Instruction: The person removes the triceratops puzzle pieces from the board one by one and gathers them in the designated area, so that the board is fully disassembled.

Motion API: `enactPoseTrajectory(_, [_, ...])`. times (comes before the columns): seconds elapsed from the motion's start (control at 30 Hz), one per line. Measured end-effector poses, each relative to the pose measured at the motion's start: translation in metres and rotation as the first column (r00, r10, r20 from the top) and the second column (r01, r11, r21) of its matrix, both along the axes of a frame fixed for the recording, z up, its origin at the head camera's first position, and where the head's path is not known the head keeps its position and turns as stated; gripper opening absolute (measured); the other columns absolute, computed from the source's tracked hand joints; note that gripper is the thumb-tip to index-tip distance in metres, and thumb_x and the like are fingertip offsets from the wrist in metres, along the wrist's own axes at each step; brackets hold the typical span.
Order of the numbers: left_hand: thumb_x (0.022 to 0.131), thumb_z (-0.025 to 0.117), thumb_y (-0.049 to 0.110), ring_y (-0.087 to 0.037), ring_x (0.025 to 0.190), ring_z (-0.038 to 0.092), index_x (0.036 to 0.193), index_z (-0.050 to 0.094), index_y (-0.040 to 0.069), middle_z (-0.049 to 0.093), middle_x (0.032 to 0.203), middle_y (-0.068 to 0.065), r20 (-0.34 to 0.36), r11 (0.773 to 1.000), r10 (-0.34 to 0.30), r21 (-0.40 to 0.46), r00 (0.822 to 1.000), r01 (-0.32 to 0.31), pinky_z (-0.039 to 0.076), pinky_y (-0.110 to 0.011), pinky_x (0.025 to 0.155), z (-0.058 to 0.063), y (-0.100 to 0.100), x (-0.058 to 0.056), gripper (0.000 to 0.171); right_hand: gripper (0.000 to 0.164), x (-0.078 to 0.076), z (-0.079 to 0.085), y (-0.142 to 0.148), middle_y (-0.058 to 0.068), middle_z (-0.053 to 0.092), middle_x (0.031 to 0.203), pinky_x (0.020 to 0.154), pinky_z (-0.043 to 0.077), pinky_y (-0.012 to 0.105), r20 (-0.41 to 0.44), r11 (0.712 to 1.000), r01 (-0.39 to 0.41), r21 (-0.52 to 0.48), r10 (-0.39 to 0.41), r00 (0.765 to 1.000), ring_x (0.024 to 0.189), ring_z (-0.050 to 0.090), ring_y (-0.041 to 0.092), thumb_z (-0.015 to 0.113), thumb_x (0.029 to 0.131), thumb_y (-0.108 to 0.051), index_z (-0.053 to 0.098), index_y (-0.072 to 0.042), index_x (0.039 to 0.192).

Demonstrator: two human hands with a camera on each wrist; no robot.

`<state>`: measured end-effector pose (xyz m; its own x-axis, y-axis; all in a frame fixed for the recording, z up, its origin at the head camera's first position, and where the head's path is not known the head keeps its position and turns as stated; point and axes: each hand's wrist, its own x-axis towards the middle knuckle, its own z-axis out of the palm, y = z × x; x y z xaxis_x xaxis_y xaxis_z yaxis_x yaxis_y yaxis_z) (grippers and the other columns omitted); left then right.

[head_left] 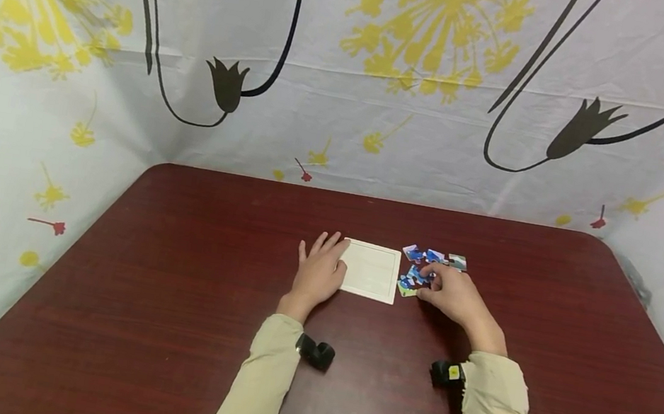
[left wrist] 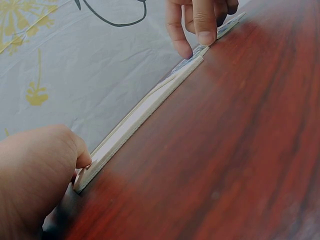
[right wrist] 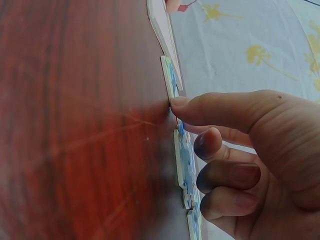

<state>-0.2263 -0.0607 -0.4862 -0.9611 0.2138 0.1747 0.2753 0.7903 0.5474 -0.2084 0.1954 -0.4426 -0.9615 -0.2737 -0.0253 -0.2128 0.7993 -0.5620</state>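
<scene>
A pale wooden puzzle tray (head_left: pixel 370 271) with a raised rim lies flat on the table. My left hand (head_left: pixel 318 274) rests at the tray's left edge with its fingers spread, the thumb bent in at the rim. Just right of the tray, my right hand (head_left: pixel 456 297) reaches over a cluster of blue picture pieces. Its thumb and index finger pinch a puzzle piece with a green edge (right wrist: pixel 170 75), the thumb tip against its side. In the right wrist view the other fingers curl above more puzzle pieces (right wrist: pixel 187 165). The right fingers partly hide the cluster.
More loose puzzle pieces (head_left: pixel 435 257) lie along the far side of the cluster, one at its right end (head_left: pixel 457 261). The dark red wooden table (head_left: pixel 179 284) reaches back to a white patterned cloth (head_left: pixel 344 123). Each forearm has a black wrist camera (head_left: pixel 318 353).
</scene>
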Motion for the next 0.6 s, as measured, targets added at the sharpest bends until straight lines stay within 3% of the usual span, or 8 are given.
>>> enactPoseTrajectory(0.47, [0.095, 0.039, 0.015, -0.025, 0.139, 0.018, 0.140, 0.045, 0.016, 0.034, 0.147, -0.005, 0.007, 1.000, -0.002, 0.000, 1.000, 0.002, 0.001, -0.058, 0.106, 0.0014, 0.0003, -0.0003, 0.045, 0.024, 0.0025, -0.0070, 0.0000, 0.002, 0.050, 0.064, 0.052, 0.035, 0.031, -0.031, 0.999, 0.017, -0.028, -0.018, 0.999, 0.051, 0.042, 0.015, 0.067, 0.084, -0.016, 0.061, 0.000, 0.100])
enactPoseTrajectory(0.6, [0.095, 0.039, 0.015, -0.024, 0.139, 0.017, 0.140, 0.045, 0.016, 0.034, 0.147, -0.005, 0.017, 1.000, 0.002, 0.001, 1.000, -0.002, 0.000, -0.057, 0.107, 0.0024, 0.0005, 0.0000, 0.045, 0.015, 0.0028, -0.0032, -0.0002, 0.001, 0.046, 0.060, 0.051, 0.034, 0.031, -0.111, 0.996, 0.037, -0.076, -0.045, 0.993, 0.050, 0.040, 0.015, 0.064, 0.087, -0.016, 0.061, -0.003, 0.093])
